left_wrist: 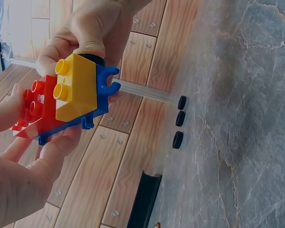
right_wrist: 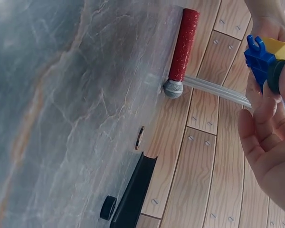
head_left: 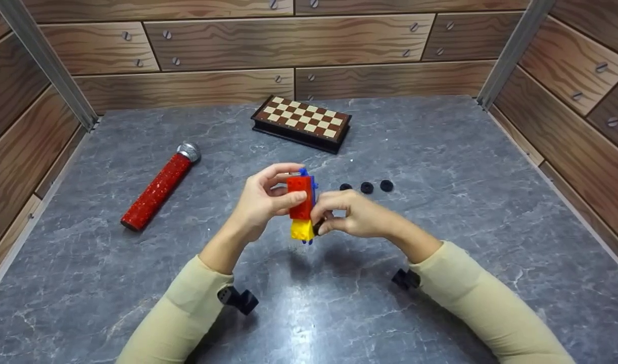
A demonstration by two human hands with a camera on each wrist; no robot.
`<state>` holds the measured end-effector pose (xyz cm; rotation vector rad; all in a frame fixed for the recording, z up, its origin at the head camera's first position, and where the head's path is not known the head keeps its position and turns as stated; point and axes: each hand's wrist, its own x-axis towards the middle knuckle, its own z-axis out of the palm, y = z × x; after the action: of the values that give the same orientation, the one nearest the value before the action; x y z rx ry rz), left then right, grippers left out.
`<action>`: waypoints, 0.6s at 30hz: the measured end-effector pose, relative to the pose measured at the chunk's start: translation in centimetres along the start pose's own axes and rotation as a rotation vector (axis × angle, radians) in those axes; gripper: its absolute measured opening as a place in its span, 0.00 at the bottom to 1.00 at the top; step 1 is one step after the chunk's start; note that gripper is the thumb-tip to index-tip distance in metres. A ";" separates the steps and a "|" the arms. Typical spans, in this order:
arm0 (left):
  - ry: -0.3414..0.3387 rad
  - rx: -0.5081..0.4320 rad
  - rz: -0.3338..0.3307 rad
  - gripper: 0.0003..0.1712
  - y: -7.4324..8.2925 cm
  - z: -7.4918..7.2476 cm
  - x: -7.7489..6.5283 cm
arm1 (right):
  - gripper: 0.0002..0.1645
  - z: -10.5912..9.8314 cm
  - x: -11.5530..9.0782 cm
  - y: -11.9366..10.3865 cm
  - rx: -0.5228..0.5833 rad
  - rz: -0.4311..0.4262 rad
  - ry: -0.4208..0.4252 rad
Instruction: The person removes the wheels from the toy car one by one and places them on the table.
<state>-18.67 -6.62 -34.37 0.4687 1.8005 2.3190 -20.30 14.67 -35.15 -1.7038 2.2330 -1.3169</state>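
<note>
My left hand [head_left: 258,202] grips a toy vehicle built of blocks, raised over the table. Its red block [head_left: 298,202] sits between the thumb and fingers, and a yellow block [left_wrist: 80,88] with two round studs is fixed at the near end. Both stand on a blue base [left_wrist: 103,90] with hook-like prongs at its end. On the vehicle's right side, my right hand [head_left: 357,215] pinches a black wheel [right_wrist: 275,76] between thumb and fingers, right against the blue base. The thumb partly hides that wheel. Three loose black wheels [head_left: 367,187] lie in a row beyond the right hand.
Toward the back lies a folded chessboard box [head_left: 301,121] with brown and cream squares. A red glittery microphone [head_left: 159,189] with a silver head lies to the left. Wood-patterned walls [head_left: 288,43] enclose the grey marbled table [head_left: 440,151] at back and sides.
</note>
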 end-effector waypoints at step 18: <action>0.161 0.012 0.138 0.31 0.3 -0.7 0.4 | 0.08 0.5 0.2 0.8 0.577 0.526 0.397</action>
<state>-19.29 -7.17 -34.22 0.4311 1.9108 2.5050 -20.74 14.24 -35.94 -0.6552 1.9548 -1.9803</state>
